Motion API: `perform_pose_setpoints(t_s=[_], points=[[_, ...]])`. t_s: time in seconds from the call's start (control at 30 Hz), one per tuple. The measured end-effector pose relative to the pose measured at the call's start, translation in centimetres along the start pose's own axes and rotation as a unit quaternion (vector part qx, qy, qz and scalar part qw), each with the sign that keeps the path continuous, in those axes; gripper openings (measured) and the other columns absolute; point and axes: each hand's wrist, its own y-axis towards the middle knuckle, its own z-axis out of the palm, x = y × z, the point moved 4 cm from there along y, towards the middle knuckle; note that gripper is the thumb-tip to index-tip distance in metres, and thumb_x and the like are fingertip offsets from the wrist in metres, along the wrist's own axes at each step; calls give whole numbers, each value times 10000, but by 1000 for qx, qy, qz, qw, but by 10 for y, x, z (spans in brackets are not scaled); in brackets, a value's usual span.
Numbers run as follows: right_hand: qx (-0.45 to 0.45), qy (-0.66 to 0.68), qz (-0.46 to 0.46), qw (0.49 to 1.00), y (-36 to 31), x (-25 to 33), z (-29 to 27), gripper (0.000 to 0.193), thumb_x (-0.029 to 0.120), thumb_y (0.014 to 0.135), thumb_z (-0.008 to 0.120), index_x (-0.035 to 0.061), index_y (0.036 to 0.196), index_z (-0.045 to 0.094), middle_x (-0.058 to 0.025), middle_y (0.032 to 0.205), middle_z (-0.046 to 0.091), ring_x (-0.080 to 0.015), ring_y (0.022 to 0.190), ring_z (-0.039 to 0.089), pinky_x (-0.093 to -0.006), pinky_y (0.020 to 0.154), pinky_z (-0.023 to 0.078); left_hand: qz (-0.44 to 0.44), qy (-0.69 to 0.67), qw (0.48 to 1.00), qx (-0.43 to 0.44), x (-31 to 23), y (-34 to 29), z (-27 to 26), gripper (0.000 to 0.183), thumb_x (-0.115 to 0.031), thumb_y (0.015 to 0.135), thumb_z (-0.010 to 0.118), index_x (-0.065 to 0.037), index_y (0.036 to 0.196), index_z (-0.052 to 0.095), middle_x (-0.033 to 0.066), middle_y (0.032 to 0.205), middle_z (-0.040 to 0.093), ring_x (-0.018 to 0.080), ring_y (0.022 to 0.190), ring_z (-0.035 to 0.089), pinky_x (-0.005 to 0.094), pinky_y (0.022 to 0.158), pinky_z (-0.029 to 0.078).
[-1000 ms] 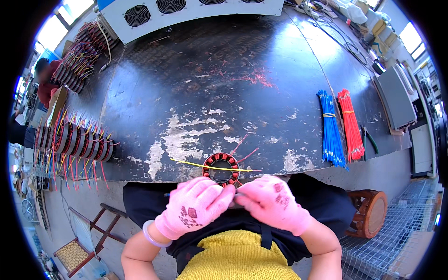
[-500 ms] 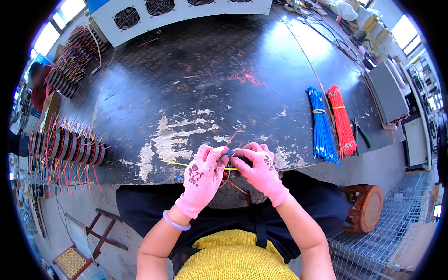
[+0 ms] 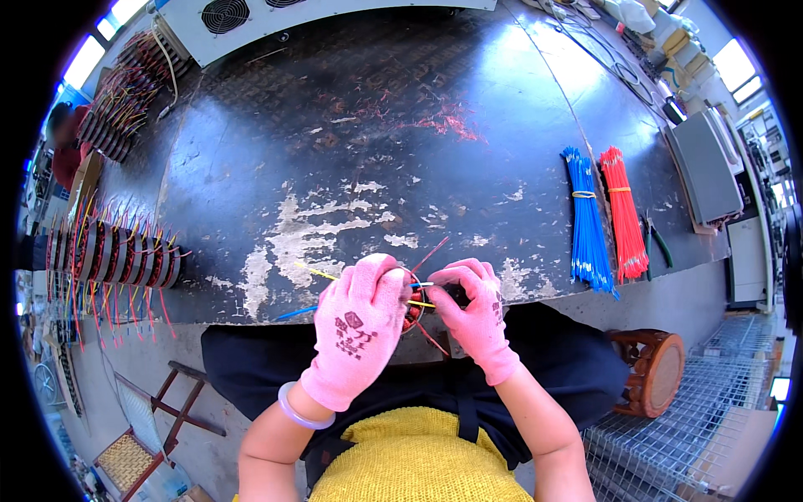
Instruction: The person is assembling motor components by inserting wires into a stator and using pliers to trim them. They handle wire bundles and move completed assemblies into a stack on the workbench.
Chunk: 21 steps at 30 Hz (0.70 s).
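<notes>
My left hand [image 3: 358, 326], in a pink glove, is closed around a small wound motor stator [image 3: 413, 316] with red windings, held at the table's near edge. The glove hides most of it. From it stick out a yellow wire [image 3: 314, 271], a blue wire [image 3: 297, 314] and thin reddish leads [image 3: 431, 253]. My right hand [image 3: 475, 316], gloved alike, pinches with thumb and forefinger at the pale tip of a blue wire [image 3: 420, 285] just right of the left fingers.
A row of wired stators [image 3: 117, 253] lies at the left edge, with more stators [image 3: 125, 96] behind. To the right are a bundle of blue wires [image 3: 584, 222], a bundle of red wires [image 3: 621, 222] and green-handled pliers [image 3: 659, 243]. Red scraps [image 3: 447, 121] litter the middle.
My left hand has turned more back-up and shifted slightly left. My right hand has drawn a little rightward. More of the blue wire shows left of the left hand, and more red winding shows between the hands.
</notes>
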Motion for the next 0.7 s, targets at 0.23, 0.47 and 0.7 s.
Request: perform_pose_setpoints(t_s=[0.23, 0.47, 0.7], points=[[-22, 0, -15, 1000, -4, -3, -11, 139, 155, 810, 793, 143, 939, 743, -23, 977, 676, -258, 989, 590, -413, 901, 433, -51, -105, 993, 27, 16, -9, 41, 306, 9, 773, 726, -77, 1037, 599, 91, 1076, 591, 303, 908, 671, 401, 722, 547], [-28, -49, -111, 992, 0, 18, -28, 187, 37, 788, 780, 105, 951, 721, -57, 1027, 693, -272, 1004, 607, -385, 874, 492, -57, -136, 988, 50, 17, -9, 40, 251, 42, 825, 674, -72, 1044, 630, 88, 1082, 607, 301, 882, 689, 391, 738, 556], [98, 108, -9, 989, 15, 9, -24, 104, 41, 917, 678, 35, 1020, 690, -106, 975, 717, -259, 906, 673, -356, 801, 540, -59, -136, 987, 57, 10, -4, 37, 202, 27, 832, 664, -70, 1009, 653, 81, 1066, 621, 300, 881, 686, 396, 741, 549]])
